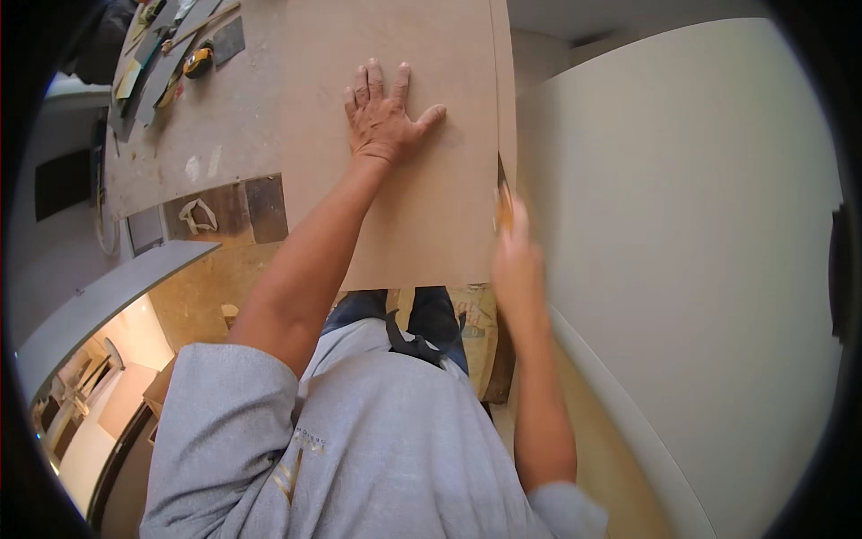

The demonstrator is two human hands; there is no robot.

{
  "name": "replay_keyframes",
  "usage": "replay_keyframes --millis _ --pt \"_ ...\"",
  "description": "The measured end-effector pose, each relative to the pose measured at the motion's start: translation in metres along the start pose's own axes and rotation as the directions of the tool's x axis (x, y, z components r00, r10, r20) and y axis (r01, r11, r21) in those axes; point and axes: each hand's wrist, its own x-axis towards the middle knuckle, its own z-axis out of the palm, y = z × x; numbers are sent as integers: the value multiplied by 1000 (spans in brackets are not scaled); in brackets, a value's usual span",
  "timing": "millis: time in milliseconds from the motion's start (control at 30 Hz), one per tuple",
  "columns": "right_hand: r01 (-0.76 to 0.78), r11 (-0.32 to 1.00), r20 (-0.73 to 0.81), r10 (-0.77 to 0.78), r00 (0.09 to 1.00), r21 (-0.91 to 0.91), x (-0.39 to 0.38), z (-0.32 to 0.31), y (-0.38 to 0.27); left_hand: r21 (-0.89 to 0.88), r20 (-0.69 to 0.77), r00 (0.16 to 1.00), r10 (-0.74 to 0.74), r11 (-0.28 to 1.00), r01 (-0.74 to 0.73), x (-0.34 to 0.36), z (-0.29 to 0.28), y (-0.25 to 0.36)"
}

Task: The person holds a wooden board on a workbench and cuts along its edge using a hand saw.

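My left hand [382, 124] lies flat on a light brown board [422, 216], fingers spread and pointing away from me. At the board's right edge my right hand [516, 256], smeared by motion, is closed round the orange-yellow handle [505, 212] of a handsaw. Only a short dark stretch of the saw's blade [502, 169] shows, set in a long straight cut. Along the right side that cut parts a narrow strip [505, 81] from the board. Most of the blade is hidden.
The board rests on a worn workbench [238, 117]. A tape measure [198, 61], a dark square piece [229, 39] and several flat strips lie at its far left. A big pale panel [682, 225] stands close on the right. A grey shelf edge [117, 301] is at left.
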Motion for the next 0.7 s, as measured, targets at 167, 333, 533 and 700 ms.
replay_keyframes --millis 167,333,533,700 --pt "-78 997 34 78 996 4 39 -23 -23 -34 31 999 21 999 -20 3 14 14" --pt "-38 999 12 38 999 -9 -126 -36 1 -5 35 999 -17 1000 18 0 4 1" --pt "-53 998 24 52 998 36 -11 8 8 7 19 1000 -4 1000 4 2 -1 1" --pt "-102 995 33 102 994 -16 42 -24 -27 -24 40 999 9 1000 -8 3 11 14"
